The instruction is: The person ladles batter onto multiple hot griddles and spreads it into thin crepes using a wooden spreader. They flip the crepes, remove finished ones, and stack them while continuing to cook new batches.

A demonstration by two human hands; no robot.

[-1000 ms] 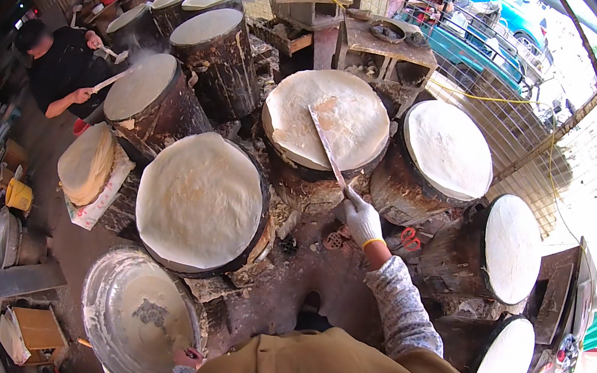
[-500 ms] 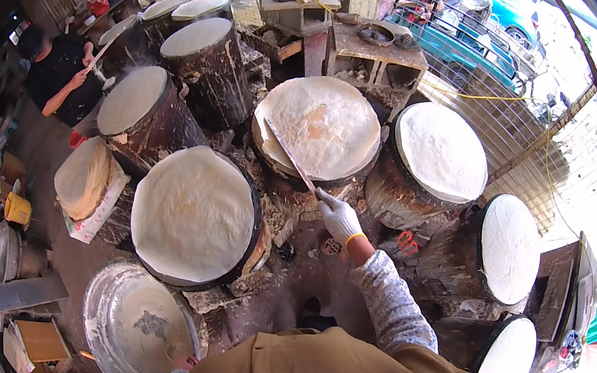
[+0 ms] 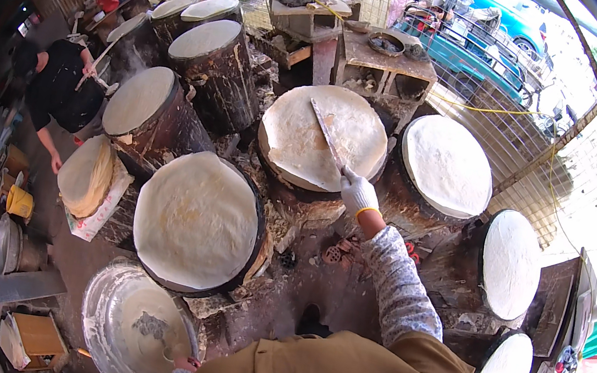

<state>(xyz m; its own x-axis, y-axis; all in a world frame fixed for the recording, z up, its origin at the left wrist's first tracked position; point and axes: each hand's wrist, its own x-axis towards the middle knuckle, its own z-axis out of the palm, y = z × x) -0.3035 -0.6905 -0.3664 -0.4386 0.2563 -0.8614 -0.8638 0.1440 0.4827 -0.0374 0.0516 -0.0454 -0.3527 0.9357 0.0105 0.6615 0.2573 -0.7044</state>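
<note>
My right hand (image 3: 358,194), in a white glove, is closed round the end of a long thin flat stick (image 3: 326,132). The stick lies slantwise over a large round flatbread (image 3: 301,120) on the middle drum-shaped griddle stove. At the lower left, my left hand (image 3: 187,364) is at the rim of a wide metal basin (image 3: 94,310) holding pale batter (image 3: 145,315). Its fingers look curled on something pale that I cannot make out, partly hidden by my sleeve. Nearer me, another flatbread (image 3: 195,221) covers the front-left griddle.
More griddle drums bear pale rounds, one at the right (image 3: 446,167) and one at the far left (image 3: 138,103). A stack of flatbreads (image 3: 85,176) stands left. Behind it a co-worker in black (image 3: 64,87) holds a stick. A brick stand (image 3: 380,63) is at the back.
The stick has shifted right across the middle flatbread, and my right hand has moved right with it. The co-worker's one arm has dropped toward the stack. My left hand shows more at the basin rim.
</note>
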